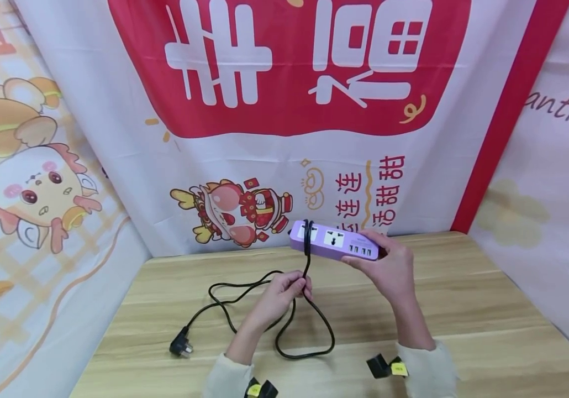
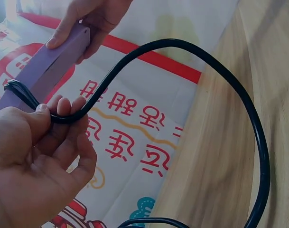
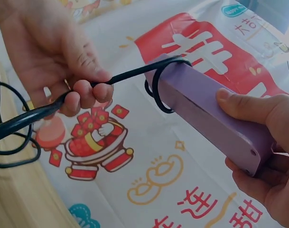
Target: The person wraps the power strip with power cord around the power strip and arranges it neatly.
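Note:
A purple power strip [image 1: 341, 239] with sockets and several USB ports is held up above the table's back edge. My right hand [image 1: 389, 266] grips its right end, thumb on one side and fingers on the other, as the right wrist view also shows. The black power cord [image 1: 307, 265] loops around the strip's left end. Below the strip, my left hand [image 1: 284, 293] pinches the cord between thumb and fingers. From there the cord [image 2: 258, 123] sags in a wide loop onto the table, ending at a black plug [image 1: 181, 344] on the left.
The wooden table [image 1: 463, 309] reaches back to a printed cloth backdrop [image 1: 294, 149]. More printed cloth [image 1: 41, 309] hangs on the left and right. Loose cord lies crossed over itself between the plug and my left hand.

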Tool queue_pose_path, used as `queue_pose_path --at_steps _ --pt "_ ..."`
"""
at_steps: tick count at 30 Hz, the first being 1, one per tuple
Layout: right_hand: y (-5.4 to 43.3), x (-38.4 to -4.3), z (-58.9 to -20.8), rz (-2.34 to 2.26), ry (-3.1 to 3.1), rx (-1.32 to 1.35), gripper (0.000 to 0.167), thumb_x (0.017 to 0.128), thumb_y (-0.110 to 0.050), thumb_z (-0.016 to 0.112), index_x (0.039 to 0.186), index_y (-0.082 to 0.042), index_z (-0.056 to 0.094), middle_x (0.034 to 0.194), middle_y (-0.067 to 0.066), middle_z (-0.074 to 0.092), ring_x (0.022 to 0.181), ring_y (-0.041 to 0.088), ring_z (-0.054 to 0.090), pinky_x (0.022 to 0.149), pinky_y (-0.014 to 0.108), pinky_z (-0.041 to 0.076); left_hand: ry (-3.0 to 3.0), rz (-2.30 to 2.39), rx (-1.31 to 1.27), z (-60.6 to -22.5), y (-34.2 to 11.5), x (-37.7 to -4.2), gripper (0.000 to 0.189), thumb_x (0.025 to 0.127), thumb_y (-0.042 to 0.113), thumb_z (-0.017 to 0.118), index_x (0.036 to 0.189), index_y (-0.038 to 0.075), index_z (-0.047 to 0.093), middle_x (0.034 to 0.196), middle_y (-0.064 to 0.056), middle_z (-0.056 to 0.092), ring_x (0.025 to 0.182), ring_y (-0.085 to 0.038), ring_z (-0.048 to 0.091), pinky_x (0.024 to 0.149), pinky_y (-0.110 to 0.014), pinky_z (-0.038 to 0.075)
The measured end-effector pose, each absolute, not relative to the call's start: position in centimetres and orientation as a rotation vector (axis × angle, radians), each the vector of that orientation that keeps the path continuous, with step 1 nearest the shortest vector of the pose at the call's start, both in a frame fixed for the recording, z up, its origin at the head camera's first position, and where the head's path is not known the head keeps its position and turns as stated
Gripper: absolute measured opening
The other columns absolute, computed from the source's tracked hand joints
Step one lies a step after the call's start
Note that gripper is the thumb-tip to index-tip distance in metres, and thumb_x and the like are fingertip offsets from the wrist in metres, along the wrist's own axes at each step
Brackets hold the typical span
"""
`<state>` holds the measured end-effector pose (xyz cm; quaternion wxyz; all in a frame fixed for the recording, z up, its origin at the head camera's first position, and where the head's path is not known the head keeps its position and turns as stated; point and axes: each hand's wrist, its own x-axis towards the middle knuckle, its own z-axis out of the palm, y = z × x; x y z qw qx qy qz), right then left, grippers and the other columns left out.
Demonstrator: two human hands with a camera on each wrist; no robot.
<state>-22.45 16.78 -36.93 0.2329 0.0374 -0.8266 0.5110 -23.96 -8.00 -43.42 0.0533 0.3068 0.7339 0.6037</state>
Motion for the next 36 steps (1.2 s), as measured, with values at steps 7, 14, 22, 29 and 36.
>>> queue_pose_path --at_steps 7,14,22,29,36 --pt "16.5 -22.3 -36.6 1.573 -2.292 0.043 0.071 0.068 -0.036 0.092 0.131 -0.016 0.066 0.135 0.014 0.062 0.116 0.029 0.060 0.087 0.022 0.049 1.975 1.960 0.933 -43.6 -7.6 -23.5 0.035 0.108 0.019 0.039 0.099 -0.014 0.048 0.084 -0.003 0.053 0.086 -0.014 0.068 0.090 -0.034 0.057" --pt "16.5 -22.4 -36.6 1.704 -2.191 -0.032 0.066 0.071 -0.029 0.092 0.130 -0.013 0.067 0.130 0.012 0.065 0.109 0.024 0.060 0.077 0.011 0.050 1.631 2.072 0.901 -44.3 -6.6 -23.1 0.021 0.109 0.018 0.036 0.099 0.006 0.050 0.083 0.004 0.049 0.082 -0.012 0.064 0.086 -0.029 0.055" --pt "16.7 -22.0 -36.5 1.777 -2.091 -0.128 0.068 0.073 -0.035 0.089 0.134 -0.017 0.064 0.135 0.008 0.061 0.112 0.022 0.057 0.079 0.009 0.050 1.526 2.077 0.862 -43.9 -6.9 -22.6 0.019 0.109 0.018 0.037 0.101 0.010 0.052 0.082 0.005 0.046 0.074 -0.008 0.055 0.075 -0.023 0.048" --pt "17.6 -22.1 -36.6 1.860 -1.965 -0.258 0.068 0.074 -0.036 0.088 0.135 -0.022 0.063 0.140 0.004 0.058 0.117 0.019 0.055 0.083 0.009 0.050 1.551 1.894 0.850 -43.5 -6.7 -22.1 0.027 0.110 0.028 0.034 0.097 0.008 0.047 0.073 0.005 0.041 0.062 -0.006 0.045 0.061 -0.020 0.040" --pt "18.4 -22.3 -36.2 1.910 -1.913 -0.294 0.064 0.074 -0.032 0.088 0.133 -0.023 0.065 0.139 0.005 0.058 0.117 0.020 0.054 0.082 0.009 0.051 1.659 1.775 0.893 -44.1 -6.4 -22.3 0.037 0.110 0.027 0.030 0.092 -0.004 0.038 0.065 0.006 0.032 0.056 -0.003 0.033 0.054 -0.016 0.030"
